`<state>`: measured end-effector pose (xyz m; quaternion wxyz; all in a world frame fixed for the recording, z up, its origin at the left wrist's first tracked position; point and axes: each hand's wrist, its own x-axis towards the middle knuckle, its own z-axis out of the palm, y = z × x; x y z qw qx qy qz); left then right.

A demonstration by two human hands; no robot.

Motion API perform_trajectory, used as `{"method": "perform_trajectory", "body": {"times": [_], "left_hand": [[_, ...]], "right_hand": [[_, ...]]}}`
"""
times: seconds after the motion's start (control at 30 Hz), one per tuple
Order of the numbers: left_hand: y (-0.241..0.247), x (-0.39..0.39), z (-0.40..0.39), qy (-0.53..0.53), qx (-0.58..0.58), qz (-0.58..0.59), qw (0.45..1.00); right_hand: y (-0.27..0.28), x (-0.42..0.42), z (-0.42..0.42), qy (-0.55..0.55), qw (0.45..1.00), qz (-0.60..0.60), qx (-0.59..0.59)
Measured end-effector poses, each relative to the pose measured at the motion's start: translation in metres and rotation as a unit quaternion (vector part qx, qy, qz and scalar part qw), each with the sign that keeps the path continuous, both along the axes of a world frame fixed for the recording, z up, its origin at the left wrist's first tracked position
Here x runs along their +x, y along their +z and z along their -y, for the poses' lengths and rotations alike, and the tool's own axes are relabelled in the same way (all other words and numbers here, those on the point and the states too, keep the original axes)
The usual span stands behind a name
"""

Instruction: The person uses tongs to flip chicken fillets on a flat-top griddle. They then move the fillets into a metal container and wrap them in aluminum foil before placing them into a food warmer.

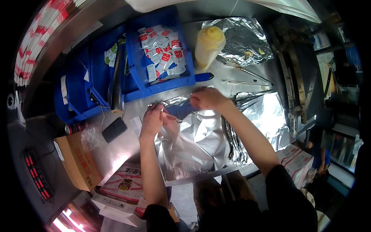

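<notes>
A large sheet of aluminium foil (197, 145) lies creased on the steel counter in front of me. My left hand (153, 119) grips the foil's far left edge, its fingers closed over the rim. At the far edge, toward the right, my right hand (207, 98) is curled on the foil; its fingertips are partly hidden. A stack of foil sheets (261, 121) with crumpled edges lies under and beside my right forearm. Just beyond my hands are the blue handle (204, 76) of a tool and metal tongs (252, 72), spread apart.
Blue bins (162, 90) with sauce packets (165, 55) stand at the back, beside an upright foil roll (117, 84). A squeeze bottle (209, 47) stands near used foil (246, 40). Left are a phone (114, 130), a can (75, 127) and a cardboard box (78, 162). A person (323, 159) is at far right.
</notes>
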<state>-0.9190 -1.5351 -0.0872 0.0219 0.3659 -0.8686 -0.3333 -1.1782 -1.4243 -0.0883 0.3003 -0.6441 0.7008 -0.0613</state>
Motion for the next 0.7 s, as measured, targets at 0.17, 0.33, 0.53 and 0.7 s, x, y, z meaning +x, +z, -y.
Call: {"method": "perform_trajectory", "body": {"times": [0.17, 0.33, 0.53, 0.7], "left_hand": [[-0.002, 0.012, -0.007, 0.017, -0.016, -0.026, 0.999], [-0.009, 0.019, -0.002, 0.016, 0.022, -0.076, 0.997], [-0.009, 0.035, 0.001, 0.085, 0.179, -0.133, 0.971], [-0.003, 0.035, 0.0, 0.088, 0.227, -0.137, 0.96]], "right_hand": [[0.008, -0.013, -0.024, -0.098, 0.987, 0.116, 0.046], [-0.019, -0.006, -0.038, -0.216, 0.918, 0.326, 0.074], [-0.009, 0.006, -0.045, -0.296, 0.842, 0.444, 0.073], [-0.008, 0.01, -0.047, -0.272, 0.864, 0.419, 0.063]]}}
